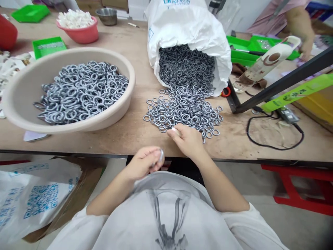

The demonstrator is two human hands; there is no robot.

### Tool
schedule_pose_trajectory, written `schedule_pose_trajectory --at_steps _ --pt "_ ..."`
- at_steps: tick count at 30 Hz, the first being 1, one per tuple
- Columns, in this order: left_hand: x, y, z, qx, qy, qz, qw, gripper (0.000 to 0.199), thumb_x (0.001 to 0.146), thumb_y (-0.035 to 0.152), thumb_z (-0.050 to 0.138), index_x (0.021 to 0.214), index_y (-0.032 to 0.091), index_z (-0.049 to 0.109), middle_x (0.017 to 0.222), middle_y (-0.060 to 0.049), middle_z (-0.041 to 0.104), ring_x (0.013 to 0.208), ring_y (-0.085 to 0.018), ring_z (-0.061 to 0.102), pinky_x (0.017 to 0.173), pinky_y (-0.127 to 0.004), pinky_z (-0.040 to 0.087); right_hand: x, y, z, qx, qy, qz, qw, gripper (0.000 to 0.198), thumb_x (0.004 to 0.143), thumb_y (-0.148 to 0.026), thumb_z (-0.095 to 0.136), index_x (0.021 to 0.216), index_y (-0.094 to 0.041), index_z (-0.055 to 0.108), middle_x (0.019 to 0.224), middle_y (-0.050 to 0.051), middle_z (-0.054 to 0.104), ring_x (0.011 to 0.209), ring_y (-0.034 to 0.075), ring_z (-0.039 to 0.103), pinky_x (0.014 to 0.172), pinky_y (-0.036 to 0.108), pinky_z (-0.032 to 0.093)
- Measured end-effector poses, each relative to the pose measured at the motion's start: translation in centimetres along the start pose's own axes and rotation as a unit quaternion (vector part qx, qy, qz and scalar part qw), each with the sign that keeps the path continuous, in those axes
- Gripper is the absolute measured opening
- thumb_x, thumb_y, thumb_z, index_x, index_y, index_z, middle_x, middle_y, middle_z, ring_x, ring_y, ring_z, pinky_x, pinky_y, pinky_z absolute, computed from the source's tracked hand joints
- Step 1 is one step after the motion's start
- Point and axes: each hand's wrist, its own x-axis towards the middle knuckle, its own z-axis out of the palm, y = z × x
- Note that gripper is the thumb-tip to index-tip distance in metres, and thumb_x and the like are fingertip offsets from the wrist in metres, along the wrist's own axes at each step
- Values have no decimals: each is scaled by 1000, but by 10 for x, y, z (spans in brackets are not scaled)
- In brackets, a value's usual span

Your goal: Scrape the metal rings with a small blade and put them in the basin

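My left hand (pixel 147 160) is closed around a grey ring (pixel 161 155), held just off the table's front edge. Over the front of a loose pile of grey rings (pixel 182 109), my right hand (pixel 188 140) grips a small pale-handled tool (pixel 176 131). Its thin dark tip points left among the rings; its exact kind is partly hidden by my fingers. Behind the pile, a white sack (pixel 187 27) lies on its side with more rings spilling from its mouth. To the left stands a large beige basin (pixel 131 74) holding many similar rings.
A red bowl of white pieces (pixel 83 34), a metal bowl (pixel 106 17) and a green tray (pixel 49 47) stand at back left. On the right are a black metal bar (pixel 283 81), a looped cable (pixel 275 148) and a tumbler (pixel 267 62). Another person's arm (pixel 300 26) is beyond.
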Motion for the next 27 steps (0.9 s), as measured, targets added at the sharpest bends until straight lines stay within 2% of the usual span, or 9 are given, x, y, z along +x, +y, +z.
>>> schedule_pose_trajectory --at_steps 3,5,8,11,13,17,21,24,27 --pt "0 11 -9 -52 110 23 992 28 78 42 71 76 14 65 54 2 53 39 -5 38 37 -18 24 15 -16 6 -122 -27 -50 991 28 93 -48 58 102 -24 69 100 6 71 78 20 64 58 29 27" --pt "2 16 -14 -81 160 33 983 24 75 31 72 93 16 67 61 2 59 40 -5 42 36 -16 26 22 -23 11 -169 -49 -57 983 24 94 -41 57 104 -23 69 104 9 70 82 22 65 58 30 29" --pt "6 21 -19 -138 198 14 970 24 71 25 71 92 17 63 66 3 59 44 -5 45 33 -13 25 28 -24 14 -171 -58 -47 982 22 95 -36 54 103 -22 69 103 9 70 83 23 66 59 31 31" --pt "10 21 -19 -186 186 -31 964 25 72 33 74 83 17 58 67 3 55 43 -4 40 32 -12 18 27 -19 7 -131 -33 -24 991 22 95 -36 52 101 -22 68 103 9 70 81 23 64 61 31 32" --pt "13 18 -16 -158 184 -9 970 32 74 40 75 78 17 54 68 4 54 42 -3 34 33 -13 15 22 -17 -3 -87 -19 -15 996 21 94 -32 50 94 -21 67 99 8 69 79 22 62 62 31 31" --pt "18 12 -10 84 216 127 964 29 77 41 77 75 17 60 64 4 53 51 -5 39 47 -17 31 8 -15 -23 83 -99 -70 989 23 89 -29 51 67 -21 53 67 -1 55 63 14 47 59 28 28" --pt "20 11 -5 267 149 161 939 18 84 36 69 86 18 71 77 -1 66 70 -12 54 69 -22 41 0 -14 -28 255 -202 -82 942 29 90 -36 48 65 -21 49 61 -4 45 59 12 40 56 25 27" --pt "23 9 -4 273 121 137 945 26 89 38 62 77 17 68 70 -1 62 67 -12 51 66 -23 39 -2 -15 -18 289 -157 -61 942 33 93 -39 46 66 -21 49 63 -3 46 62 12 40 58 26 30" --pt "28 4 -1 181 116 89 972 36 86 45 61 66 16 58 59 2 51 56 -10 43 55 -22 34 -7 -17 -4 309 -73 -34 948 40 93 -48 51 65 -21 49 62 -3 46 61 12 40 59 26 34"
